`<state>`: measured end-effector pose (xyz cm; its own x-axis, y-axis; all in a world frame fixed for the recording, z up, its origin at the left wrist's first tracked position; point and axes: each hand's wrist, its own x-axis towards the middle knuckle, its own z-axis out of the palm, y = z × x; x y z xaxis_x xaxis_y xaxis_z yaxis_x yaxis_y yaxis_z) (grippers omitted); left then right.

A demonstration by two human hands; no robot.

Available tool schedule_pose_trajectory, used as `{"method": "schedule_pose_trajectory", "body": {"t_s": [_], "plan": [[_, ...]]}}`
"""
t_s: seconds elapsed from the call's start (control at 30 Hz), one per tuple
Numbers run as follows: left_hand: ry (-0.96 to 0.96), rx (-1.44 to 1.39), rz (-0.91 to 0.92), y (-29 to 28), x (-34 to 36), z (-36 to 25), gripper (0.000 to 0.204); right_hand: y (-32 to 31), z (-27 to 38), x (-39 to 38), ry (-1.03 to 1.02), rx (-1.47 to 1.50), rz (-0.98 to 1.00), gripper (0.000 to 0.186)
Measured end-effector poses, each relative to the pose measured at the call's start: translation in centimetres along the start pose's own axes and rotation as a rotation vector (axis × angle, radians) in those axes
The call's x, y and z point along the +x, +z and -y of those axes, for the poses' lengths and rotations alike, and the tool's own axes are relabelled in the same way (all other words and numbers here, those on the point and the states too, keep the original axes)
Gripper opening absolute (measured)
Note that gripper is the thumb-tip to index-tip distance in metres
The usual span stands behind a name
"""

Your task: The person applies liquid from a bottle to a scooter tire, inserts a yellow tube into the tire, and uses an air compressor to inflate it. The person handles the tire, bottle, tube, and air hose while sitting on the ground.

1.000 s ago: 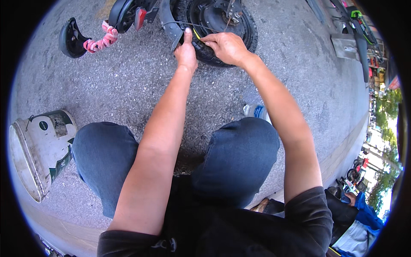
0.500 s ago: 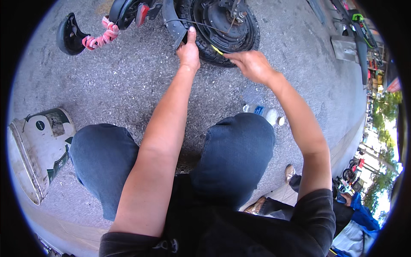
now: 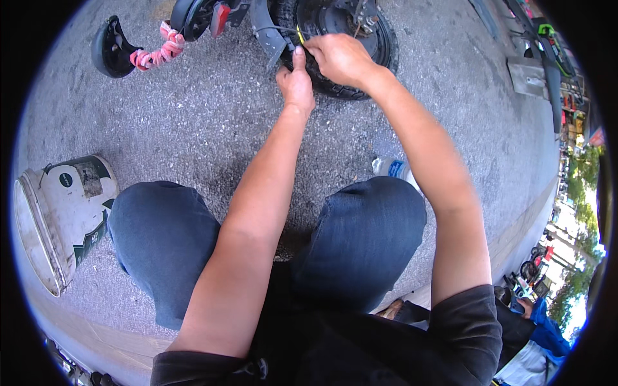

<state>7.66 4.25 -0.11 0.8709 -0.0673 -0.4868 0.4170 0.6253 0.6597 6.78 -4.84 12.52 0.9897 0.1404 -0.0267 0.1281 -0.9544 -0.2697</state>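
Observation:
A black tyre (image 3: 340,90) on a wheel lies at the top of the view, beside a dark curved mudguard (image 3: 265,33). My left hand (image 3: 296,82) grips the tyre's near-left edge, thumb lying along its side and the other fingers hidden underneath. My right hand (image 3: 346,59) is closed on a thin yellow stick-like tool (image 3: 300,35), whose tip is at the tyre just beyond my left thumb. Its exact kind cannot be made out. A thin dark cable (image 3: 277,28) crosses from the mudguard over the tyre.
A white and green bucket (image 3: 71,219) lies tipped by my left knee. A clear plastic bottle (image 3: 391,168) is beside my right knee. A pink cloth-wrapped cable (image 3: 161,53) and black vehicle parts are at upper left. Another person's blue sleeve (image 3: 547,328) shows at lower right.
My right hand has moved left and up along the tyre with the yellow tool, close to my left thumb. My left hand keeps its hold. The view has shifted slightly.

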Motion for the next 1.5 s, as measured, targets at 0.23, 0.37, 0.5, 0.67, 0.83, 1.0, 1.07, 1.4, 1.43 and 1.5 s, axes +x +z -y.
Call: {"method": "schedule_pose_trajectory", "body": {"t_s": [0.23, 0.37, 0.5, 0.67, 0.83, 1.0, 1.07, 1.4, 1.43, 1.5], "plan": [[0.128, 0.028, -0.023, 1.3, 1.5, -1.5, 0.063, -3.1, -3.4, -8.9, 0.087, -0.256, 0.436, 0.039], [0.019, -0.066, -0.015, 1.2, 1.8, -1.9, 0.061, -2.6, -4.5, -9.3, -0.106, -0.254, 0.225, 0.041], [0.053, -0.216, 0.056, 1.0, 0.9, -1.5, 0.061, -2.0, -3.3, -8.6, -0.016, -0.151, 0.175, 0.035], [-0.014, 0.008, 0.063, 0.6, -2.7, 1.2, 0.045, -1.1, -0.7, -6.4, 0.164, 0.094, 0.103, 0.028], [0.122, -0.123, 0.073, 0.9, -0.1, -0.4, 0.045, -1.8, -0.4, -4.7, 0.14, -0.055, 0.23, 0.028], [0.073, -0.044, 0.062, 1.4, 0.7, -2.4, 0.072, -3.7, -2.1, -10.3, 0.13, -0.193, 0.298, 0.037], [0.01, -0.057, 0.048, 1.4, 0.5, -2.8, 0.072, -4.4, -2.4, -13.4, 0.181, -0.225, 0.306, 0.037], [0.071, -0.036, 0.098, 1.4, 0.7, -2.2, 0.071, 7.7, 1.9, -27.1, 0.735, 0.393, -0.021, 0.034], [0.06, -0.047, 0.134, 1.2, 0.8, -2.2, 0.072, 10.4, 2.0, -27.9, 0.793, 0.469, -0.075, 0.036], [0.025, -0.075, 0.174, 0.9, 1.1, -2.2, 0.072, 14.1, 1.8, -30.0, 0.878, 0.487, -0.068, 0.044]]}}
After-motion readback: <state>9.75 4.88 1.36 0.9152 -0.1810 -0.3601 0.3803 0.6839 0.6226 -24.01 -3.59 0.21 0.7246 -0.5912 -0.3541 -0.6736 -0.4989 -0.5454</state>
